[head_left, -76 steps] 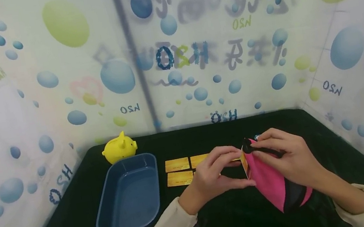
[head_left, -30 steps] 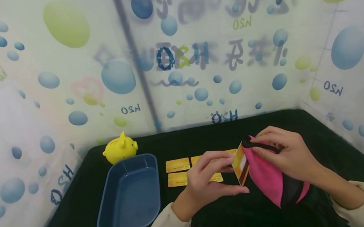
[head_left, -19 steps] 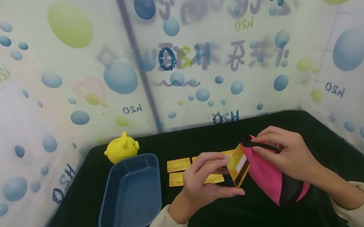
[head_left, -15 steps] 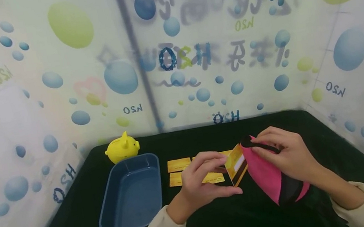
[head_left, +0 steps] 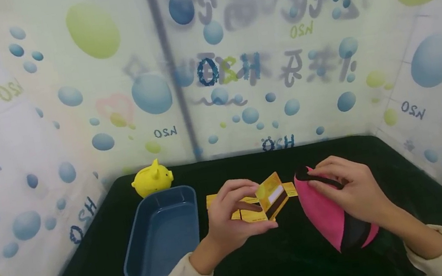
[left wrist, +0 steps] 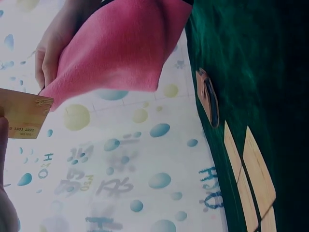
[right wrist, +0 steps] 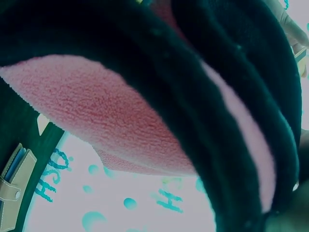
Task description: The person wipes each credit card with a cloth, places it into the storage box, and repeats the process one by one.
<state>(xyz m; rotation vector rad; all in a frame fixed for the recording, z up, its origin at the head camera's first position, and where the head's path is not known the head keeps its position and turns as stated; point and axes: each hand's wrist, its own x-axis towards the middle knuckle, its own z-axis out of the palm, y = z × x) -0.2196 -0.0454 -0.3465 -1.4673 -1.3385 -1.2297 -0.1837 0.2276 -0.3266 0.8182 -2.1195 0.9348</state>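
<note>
My left hand (head_left: pixel 223 219) pinches a gold bank card (head_left: pixel 274 197) by its left side, thumb below and fingers above. Its back, with a white strip and a dark stripe, faces the head camera; in the left wrist view, embossed digits show on the card (left wrist: pixel 21 116). To the right, my right hand (head_left: pixel 352 185) grips a pink fleece cloth (head_left: pixel 323 211) with black trim, which hangs down in a fold. A gap separates card and cloth in the head view. Behind the left hand, several more gold cards (head_left: pixel 255 215) lie in two rows, partly hidden.
A blue tray (head_left: pixel 163 239) stands on the left of the dark green table cover (head_left: pixel 285 268), with a yellow piggy bank (head_left: pixel 151 180) behind it. A tan wallet (left wrist: pixel 207 99) with a snap strap lies beyond the cards. Printed curtains enclose the table.
The card, first pressed against the cloth's edge and partly covered, has come away to the left with my left hand. My right hand keeps its grip on the cloth, almost in place.
</note>
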